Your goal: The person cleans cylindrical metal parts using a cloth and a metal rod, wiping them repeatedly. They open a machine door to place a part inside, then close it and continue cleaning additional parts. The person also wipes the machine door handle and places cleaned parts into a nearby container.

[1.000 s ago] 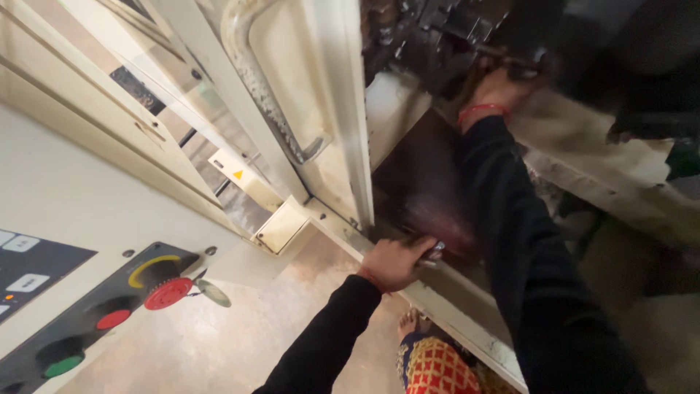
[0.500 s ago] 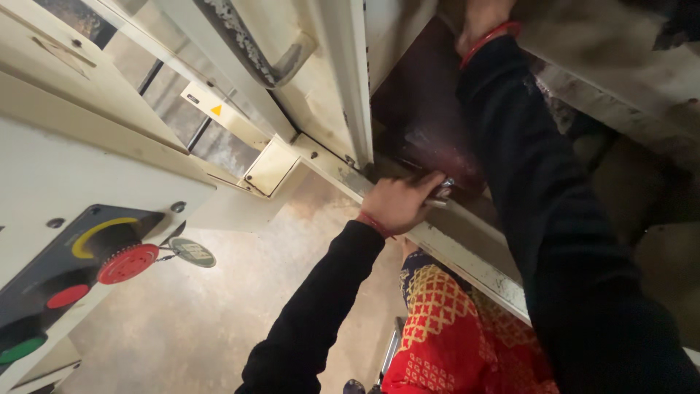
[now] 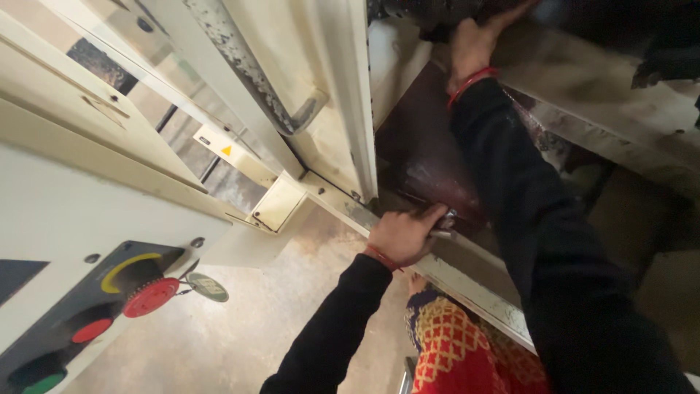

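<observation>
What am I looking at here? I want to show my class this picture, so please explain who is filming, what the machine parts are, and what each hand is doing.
The picture comes from a camera worn on a person's head, looking down along their own black-sleeved arms. The left hand is closed around a small metal part at the bottom edge of a dark opening in a cream-coloured machine. The right hand reaches higher into that opening; what it touches is hidden. Beside them stands an open cream door with a metal handle. Lower left is a control panel with a red mushroom button and smaller red and green buttons.
</observation>
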